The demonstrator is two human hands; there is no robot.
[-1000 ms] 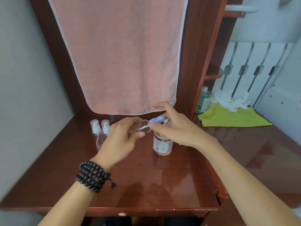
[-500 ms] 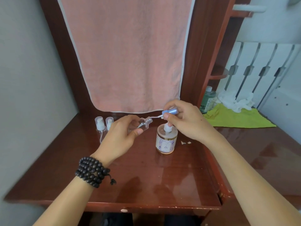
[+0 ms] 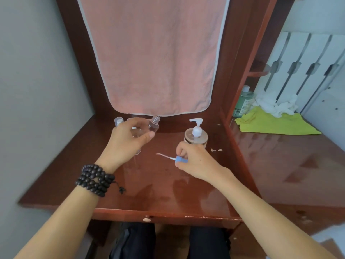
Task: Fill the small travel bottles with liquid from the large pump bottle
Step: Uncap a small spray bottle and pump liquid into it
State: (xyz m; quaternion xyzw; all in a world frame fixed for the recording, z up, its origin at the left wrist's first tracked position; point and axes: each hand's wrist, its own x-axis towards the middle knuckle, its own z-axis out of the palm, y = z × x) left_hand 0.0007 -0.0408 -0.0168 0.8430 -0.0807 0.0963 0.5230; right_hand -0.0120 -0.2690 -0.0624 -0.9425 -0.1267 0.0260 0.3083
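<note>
Your left hand (image 3: 128,141), left of centre in the frame, has its fingers curled round a clear uncapped travel bottle (image 3: 152,126), tilted with its neck toward the upper right. Your right hand (image 3: 194,159), at centre, pinches a blue spray cap (image 3: 180,159) whose thin tube points left, low over the bench (image 3: 168,187). The large pump bottle (image 3: 196,134) stands just above that hand, and more small bottles (image 3: 119,121) show behind your left hand

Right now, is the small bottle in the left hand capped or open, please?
Open: the small bottle shows a bare threaded neck, and the right hand holds its blue spray cap.
</note>
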